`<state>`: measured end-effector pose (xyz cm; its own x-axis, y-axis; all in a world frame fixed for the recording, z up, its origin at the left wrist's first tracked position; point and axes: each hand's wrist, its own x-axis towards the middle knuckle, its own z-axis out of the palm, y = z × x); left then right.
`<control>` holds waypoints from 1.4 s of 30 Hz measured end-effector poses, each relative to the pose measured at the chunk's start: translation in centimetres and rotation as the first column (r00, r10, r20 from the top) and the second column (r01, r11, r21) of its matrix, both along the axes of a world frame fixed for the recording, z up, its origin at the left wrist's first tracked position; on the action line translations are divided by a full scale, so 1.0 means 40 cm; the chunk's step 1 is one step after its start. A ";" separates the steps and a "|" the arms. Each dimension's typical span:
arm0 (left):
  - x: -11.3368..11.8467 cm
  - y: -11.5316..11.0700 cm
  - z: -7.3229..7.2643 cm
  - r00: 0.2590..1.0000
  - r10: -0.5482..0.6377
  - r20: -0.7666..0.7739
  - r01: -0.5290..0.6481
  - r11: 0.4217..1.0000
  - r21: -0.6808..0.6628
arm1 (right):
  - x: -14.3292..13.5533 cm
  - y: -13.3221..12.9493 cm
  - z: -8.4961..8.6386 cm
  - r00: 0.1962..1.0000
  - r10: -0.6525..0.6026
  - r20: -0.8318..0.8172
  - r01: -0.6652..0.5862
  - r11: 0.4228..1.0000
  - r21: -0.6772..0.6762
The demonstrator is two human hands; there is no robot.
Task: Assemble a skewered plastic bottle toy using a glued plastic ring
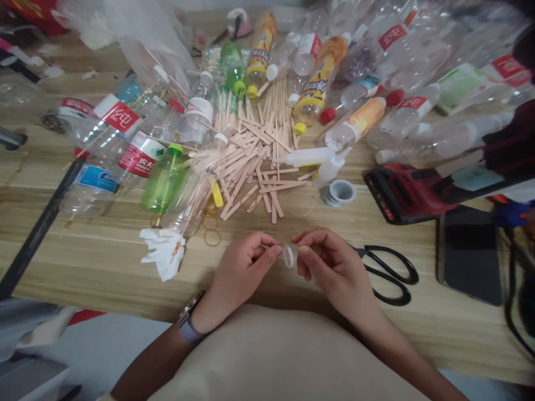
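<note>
Near the table's front edge, a small whitish ring-shaped piece point(288, 257) hangs between my fingertips; its exact kind is too small to tell. My left hand point(249, 266) pinches it from one side with thumb and forefinger. From the other side my right hand point(328, 260) pinches at its upper edge, the other fingers curled. Black-handled scissors point(397, 274) lie just right of my right hand, their blades mostly hidden beneath it. Beyond my hands spreads a pile of flat wooden craft sticks point(246, 161). A crumpled white tissue point(164, 253) and several rubber bands point(212, 238) lie left of my left hand.
Plastic bottles crowd both sides, including a green one point(164, 178) and an orange-labelled one point(320, 83). Glue bottles point(311, 157) and a grey spool point(339, 192) sit beyond my right hand. A red-and-black power tool point(412, 192) and a phone point(470, 253) lie at right.
</note>
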<state>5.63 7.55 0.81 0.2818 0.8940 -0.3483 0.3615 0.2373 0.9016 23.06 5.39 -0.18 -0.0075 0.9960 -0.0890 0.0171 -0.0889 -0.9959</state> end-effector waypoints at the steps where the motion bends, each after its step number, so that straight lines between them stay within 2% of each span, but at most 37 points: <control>1: 0.001 0.001 0.000 1.000 0.002 0.013 -0.001 1.000 -0.015 | -0.001 0.002 0.002 0.997 0.000 -0.078 -0.005 0.998 -0.062; 5: 0.004 0.001 0.001 1.000 0.007 -0.010 -0.007 1.000 0.009 | 0.001 0.012 0.006 0.974 -0.002 -0.226 -0.045 0.978 -0.203; 11: 0.005 0.000 0.003 0.996 0.017 -0.089 -0.009 0.996 0.088 | 0.009 0.014 0.001 0.931 -0.012 -0.366 -0.110 0.943 -0.313; 13: 0.005 0.001 0.003 0.996 0.019 -0.083 -0.013 0.997 0.072 | 0.012 0.014 0.000 0.908 -0.001 -0.419 -0.161 0.922 -0.353; 15: 0.005 0.003 0.002 0.999 0.017 -0.038 -0.017 1.000 -0.004 | 0.015 0.013 -0.003 0.907 0.019 -0.420 -0.183 0.917 -0.355; 17: 0.004 0.006 0.001 0.999 0.026 0.042 -0.021 0.992 -0.125 | 0.015 0.012 -0.007 0.941 0.053 -0.333 -0.158 0.942 -0.297; 20: 0.007 0.009 -0.002 0.982 0.086 0.167 -0.039 0.963 -0.267 | 0.009 0.008 -0.010 0.991 0.091 -0.097 -0.106 0.983 -0.153; 24: 0.016 0.009 -0.014 0.943 0.185 0.277 -0.096 0.947 -0.308 | -0.003 0.003 -0.008 0.975 0.152 0.162 -0.145 0.988 -0.053; 27: 0.020 0.007 -0.026 0.935 0.201 0.293 -0.112 0.949 -0.295 | -0.009 0.003 -0.003 0.959 0.159 0.234 -0.155 0.987 -0.033; 32: 0.017 0.002 -0.032 0.980 0.089 0.176 -0.052 0.978 -0.202 | -0.009 0.006 -0.006 0.978 0.186 0.095 -0.175 0.978 -0.117; 35: 0.015 0.000 -0.025 0.999 -0.014 0.049 0.014 1.000 -0.006 | -0.007 0.006 -0.015 0.978 0.187 -0.088 -0.202 0.956 -0.214; 37: 0.015 -0.001 -0.021 0.997 -0.077 -0.013 0.078 0.991 0.107 | -0.007 0.005 -0.019 0.967 0.165 -0.192 -0.213 0.940 -0.267; 39: 0.015 -0.001 -0.019 0.995 -0.102 -0.021 0.103 0.990 0.094 | -0.005 0.005 -0.021 0.961 0.141 -0.236 -0.209 0.933 -0.292; 42: 0.015 0.000 -0.024 0.997 -0.041 0.067 0.047 0.996 -0.078 | 0.000 0.008 -0.019 0.959 0.101 -0.263 -0.184 0.932 -0.311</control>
